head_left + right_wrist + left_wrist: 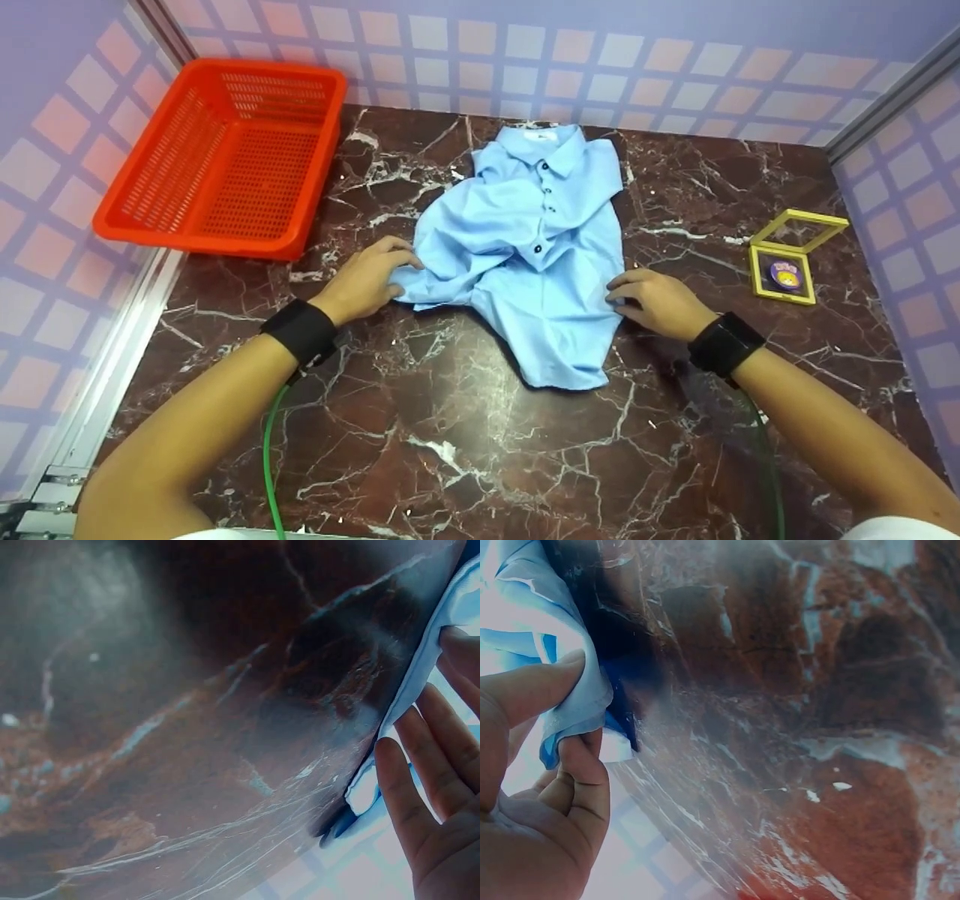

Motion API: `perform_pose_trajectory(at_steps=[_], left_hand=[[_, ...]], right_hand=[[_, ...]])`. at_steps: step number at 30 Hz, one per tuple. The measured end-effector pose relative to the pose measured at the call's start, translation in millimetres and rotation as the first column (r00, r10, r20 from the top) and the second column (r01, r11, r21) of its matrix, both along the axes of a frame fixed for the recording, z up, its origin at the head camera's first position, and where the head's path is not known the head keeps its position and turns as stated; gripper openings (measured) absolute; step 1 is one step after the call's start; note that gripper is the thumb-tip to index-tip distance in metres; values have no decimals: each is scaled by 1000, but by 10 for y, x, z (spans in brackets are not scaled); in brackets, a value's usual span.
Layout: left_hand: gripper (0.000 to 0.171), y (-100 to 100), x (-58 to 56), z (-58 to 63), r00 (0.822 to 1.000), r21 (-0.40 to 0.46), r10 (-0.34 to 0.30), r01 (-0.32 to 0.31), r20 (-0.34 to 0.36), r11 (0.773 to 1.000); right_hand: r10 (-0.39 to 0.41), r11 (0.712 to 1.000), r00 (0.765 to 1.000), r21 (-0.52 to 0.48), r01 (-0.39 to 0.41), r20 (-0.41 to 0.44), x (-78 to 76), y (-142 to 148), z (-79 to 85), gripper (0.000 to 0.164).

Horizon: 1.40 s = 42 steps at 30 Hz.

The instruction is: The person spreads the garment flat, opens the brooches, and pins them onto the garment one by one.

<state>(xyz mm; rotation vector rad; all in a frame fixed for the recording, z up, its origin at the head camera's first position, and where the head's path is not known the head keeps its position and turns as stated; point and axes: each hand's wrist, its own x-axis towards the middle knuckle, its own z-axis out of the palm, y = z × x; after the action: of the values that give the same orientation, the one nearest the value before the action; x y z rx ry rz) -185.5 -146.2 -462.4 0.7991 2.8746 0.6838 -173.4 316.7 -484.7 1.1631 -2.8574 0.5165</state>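
Observation:
A light blue collared shirt [555,300] with dark buttons lies rumpled on the marbled table, collar toward the back wall. Its lower left corner is pinched between the thumb and curled fingers of my left hand [364,281], and the left wrist view shows the folded cloth [585,694] in that pinch. At the opposite side edge, my right hand [664,300] touches the shirt with its fingertips. The right wrist view has those fingers [435,765] spread and nearly straight along the cloth's edge. Part of the shirt's left side is bunched in folds.
An orange-red plastic basket [313,187] stands at the back left. To the right, a small yellow-framed case [759,281] stands with its lid up, a round cartoon badge [785,275] inside. Tiled-pattern walls [555,60] enclose the back and sides. A green cable [268,465] trails from my left wristband.

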Motion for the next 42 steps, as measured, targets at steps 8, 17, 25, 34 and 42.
perform_pose_trajectory(at_steps=[8, 17, 25, 34, 42], left_hand=[[42, -58, 67, -20, 1000, 23, 11, -11, 17, 1000], [40, -107, 145, -74, 997, 41, 43, -46, 71, 998], [38, -152, 169, -75, 997, 66, 34, -39, 72, 997], [40, -223, 210, -72, 997, 79, 23, -28, 70, 996], [40, -267, 258, -121, 997, 101, 22, -30, 72, 994]], right_hand=[[-14, 1000, 1000, -4, 14, -8, 31, 38, 0, 18], [-11, 1000, 1000, -8, 11, -21, 73, 109, 6, 19], [-9, 1000, 1000, -2, 9, -18, 107, 153, -4, 17], [-17, 1000, 1000, -16, 16, -21, 187, 224, -15, 13], [-31, 999, 999, -29, 30, -16, 265, 278, -30, 12]])
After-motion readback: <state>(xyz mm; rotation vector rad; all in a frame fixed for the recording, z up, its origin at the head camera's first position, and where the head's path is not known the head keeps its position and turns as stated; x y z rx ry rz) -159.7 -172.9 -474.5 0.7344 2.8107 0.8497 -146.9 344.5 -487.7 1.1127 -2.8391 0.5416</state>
